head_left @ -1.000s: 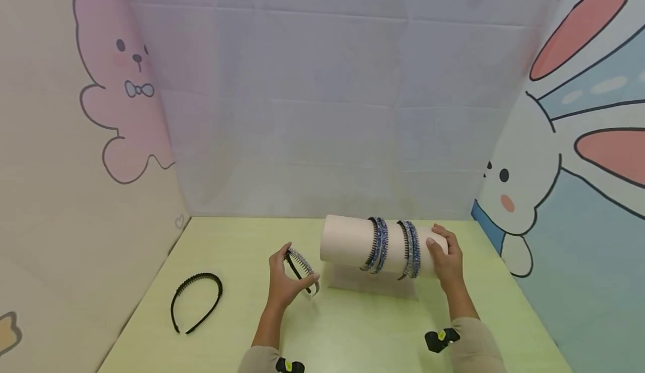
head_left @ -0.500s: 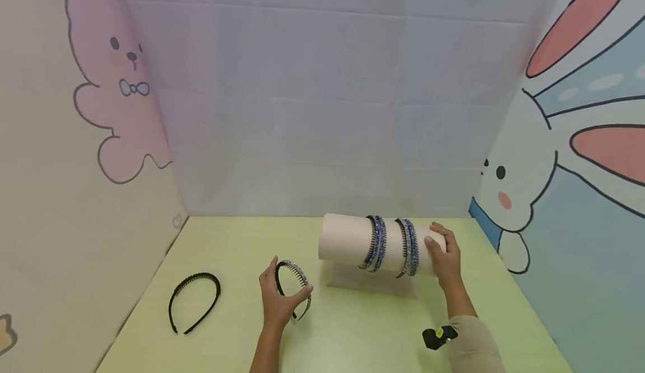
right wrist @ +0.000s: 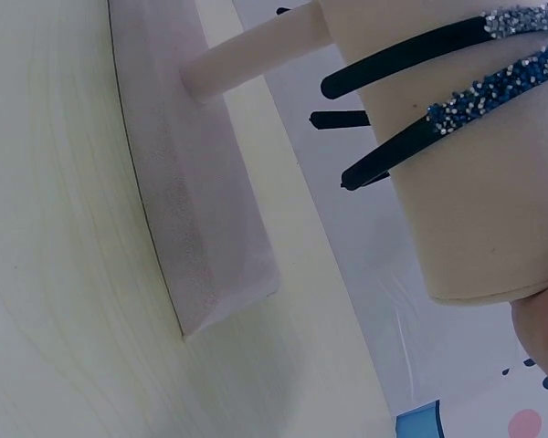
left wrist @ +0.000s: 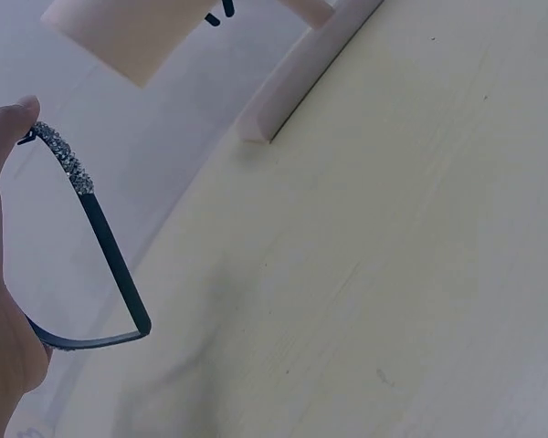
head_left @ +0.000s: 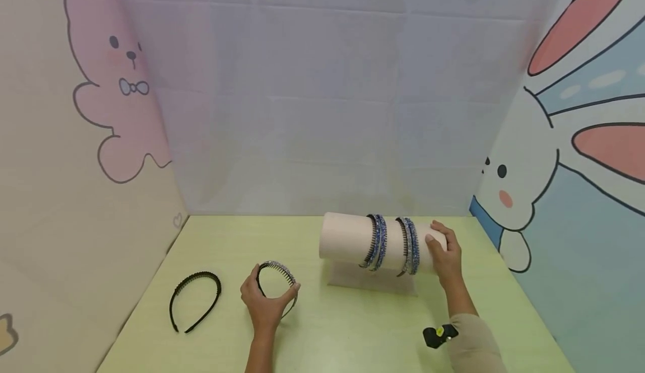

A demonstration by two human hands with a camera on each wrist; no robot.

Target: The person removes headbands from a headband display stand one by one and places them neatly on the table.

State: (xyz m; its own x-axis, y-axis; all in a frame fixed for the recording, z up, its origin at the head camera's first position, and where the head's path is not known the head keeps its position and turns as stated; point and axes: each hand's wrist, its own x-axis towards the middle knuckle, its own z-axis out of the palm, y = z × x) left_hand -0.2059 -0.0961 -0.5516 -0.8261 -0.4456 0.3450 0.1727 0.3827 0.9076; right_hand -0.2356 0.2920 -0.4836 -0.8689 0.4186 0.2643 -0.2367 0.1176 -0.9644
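In the head view, the left hand [head_left: 264, 306] grips a silver headband [head_left: 285, 270] above the pale green counter [head_left: 347, 328], thumb on one side and fingers on the other, the loop spread across the grasp. A black headband [head_left: 203, 274] lies on the counter to the left, ends toward the person. The right hand [head_left: 445, 255] holds the right end of a cream roll [head_left: 344, 237] — a lying cylinder above a low base [head_left: 372, 279] — which wears two pairs of glittery headbands: a blue pair [head_left: 384, 240] nearer its middle, and a mixed pair [head_left: 415, 247], silver and blue, just beside that hand. In the left wrist view, the tip of a digit presses the held headband near its sparkling stretch, while the plain dark part hangs clear of the counter. In the right wrist view, a post [right wrist: 256, 50] joins the roll to the base; dark headband ends jut past the roll's underside, and part of the right hand shows against its rim.
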